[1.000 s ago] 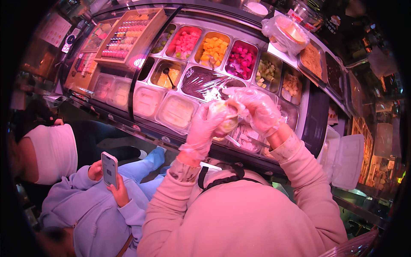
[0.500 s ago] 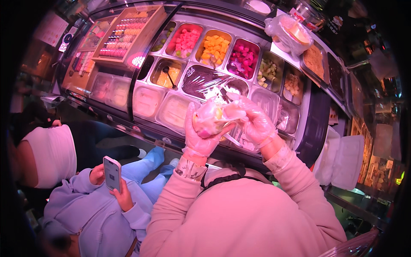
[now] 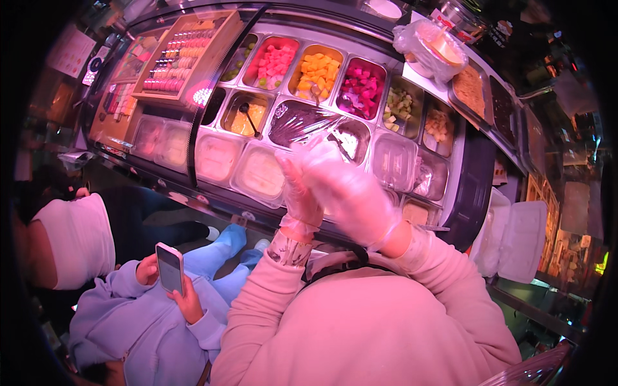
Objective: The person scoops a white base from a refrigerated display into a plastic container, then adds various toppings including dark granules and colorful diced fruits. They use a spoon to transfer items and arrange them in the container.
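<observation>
Both my hands wear clear plastic gloves and meet above the front of a counter of food tubs. My left hand (image 3: 301,202) is cupped with its fingers upward. Across it lies my right hand (image 3: 354,196), smeared by motion, covering the left palm. The pale, fruit-filled wrapper seen earlier in my left hand is hidden between them. Just beyond is a dark tub partly under cling film (image 3: 299,122). To the left of my hands stands a clear-lidded tub (image 3: 259,172); to the right, another clear tub (image 3: 394,161).
Metal pans hold yellow fruit cubes (image 3: 318,69), pink cubes (image 3: 275,61), and magenta cubes (image 3: 362,87). A black spoon (image 3: 250,119) stands in a yellow filling. White foam boxes (image 3: 515,238) sit at the right. On my left, a person holds a phone (image 3: 170,267).
My right hand has swung left over my left palm, covering the pale fruit-filled wrapper that was visible there. A pale tub at the counter's front right has come into view.
</observation>
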The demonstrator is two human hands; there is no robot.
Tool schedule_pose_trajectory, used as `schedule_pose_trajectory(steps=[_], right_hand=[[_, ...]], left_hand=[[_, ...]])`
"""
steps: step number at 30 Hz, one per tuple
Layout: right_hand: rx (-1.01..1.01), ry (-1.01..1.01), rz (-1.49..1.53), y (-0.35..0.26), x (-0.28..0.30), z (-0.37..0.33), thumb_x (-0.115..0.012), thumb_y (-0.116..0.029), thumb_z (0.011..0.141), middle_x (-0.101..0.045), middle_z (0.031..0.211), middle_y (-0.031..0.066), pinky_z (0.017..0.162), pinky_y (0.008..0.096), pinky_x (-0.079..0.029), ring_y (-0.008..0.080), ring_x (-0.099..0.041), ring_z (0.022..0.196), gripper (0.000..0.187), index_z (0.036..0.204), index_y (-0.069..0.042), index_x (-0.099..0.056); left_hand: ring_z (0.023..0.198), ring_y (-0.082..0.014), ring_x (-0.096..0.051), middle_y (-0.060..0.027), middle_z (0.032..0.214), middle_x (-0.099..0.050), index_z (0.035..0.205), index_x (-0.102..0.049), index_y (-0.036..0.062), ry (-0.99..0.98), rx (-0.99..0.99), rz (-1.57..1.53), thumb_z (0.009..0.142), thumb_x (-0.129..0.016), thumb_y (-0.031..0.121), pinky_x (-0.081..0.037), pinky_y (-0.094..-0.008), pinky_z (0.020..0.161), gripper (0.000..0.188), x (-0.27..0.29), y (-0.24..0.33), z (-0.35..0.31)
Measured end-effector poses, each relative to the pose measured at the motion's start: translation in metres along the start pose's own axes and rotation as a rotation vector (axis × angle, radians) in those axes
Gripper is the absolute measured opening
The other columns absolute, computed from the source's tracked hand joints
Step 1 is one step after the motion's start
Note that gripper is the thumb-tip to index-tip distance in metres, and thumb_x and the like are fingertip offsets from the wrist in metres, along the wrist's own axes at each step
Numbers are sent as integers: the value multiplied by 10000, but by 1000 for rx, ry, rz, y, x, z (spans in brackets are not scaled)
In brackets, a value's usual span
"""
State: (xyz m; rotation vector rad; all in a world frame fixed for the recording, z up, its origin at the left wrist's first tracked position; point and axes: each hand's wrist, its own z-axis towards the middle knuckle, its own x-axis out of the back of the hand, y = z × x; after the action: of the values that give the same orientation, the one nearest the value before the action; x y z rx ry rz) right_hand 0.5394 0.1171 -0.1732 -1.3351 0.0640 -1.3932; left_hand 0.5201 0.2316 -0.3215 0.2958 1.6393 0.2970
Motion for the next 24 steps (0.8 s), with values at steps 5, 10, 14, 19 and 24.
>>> schedule_pose_trajectory(steps=[5, 10, 14, 19, 24], right_hand=[[162, -316, -832, -17, -44, -23, -591, -117, 903, -667, 1252, 188, 912, 516, -531, 367, -672, 1031, 461, 1305, 96, -668], [477, -415, -981, -33, -29, -36, -607, -169, 877, -684, 1199, 205, 1000, 522, -504, 410, -653, 1106, 468, 1246, 110, -676], [366, 29, -650, -22, 28, -4, -658, -144, 894, -744, 1134, 148, 912, 385, -552, 263, -711, 1044, 320, 1158, 5, -762], [-62, -146, 426, 57, 58, 19, -687, -156, 992, -759, 940, 96, 684, 335, -596, 174, -750, 812, 295, 1199, 48, -741], [-256, -512, 649, 66, 47, 20, -694, -97, 967, -715, 866, 101, 637, 286, -570, 173, -726, 742, 263, 1176, 57, -737]], left_hand=[[1287, -266, -605, -164, 1383, -609, 1585, -379, 7, -63, 78, 150, 1107, -422, 352, -464, -510, 1164, 591, -41, 22, -13], [1303, -309, -606, -167, 1463, -576, 1618, -357, 80, 42, 108, 360, 1064, -394, 599, -465, -631, 1124, 760, -44, 25, -17], [1237, -379, -636, -207, 1472, -564, 1652, -319, 134, 2, 297, -197, 1008, -470, 734, -454, -736, 1079, 893, -36, 40, -18], [1190, -453, -652, -268, 1413, -589, 1636, -334, 105, -129, 480, -289, 984, -528, 732, -416, -807, 1055, 925, -33, 37, -27], [1139, -420, -656, -241, 1080, -666, 1372, -570, -67, -92, 558, -203, 950, -390, 854, -483, -784, 990, 1029, -34, 29, -29]])
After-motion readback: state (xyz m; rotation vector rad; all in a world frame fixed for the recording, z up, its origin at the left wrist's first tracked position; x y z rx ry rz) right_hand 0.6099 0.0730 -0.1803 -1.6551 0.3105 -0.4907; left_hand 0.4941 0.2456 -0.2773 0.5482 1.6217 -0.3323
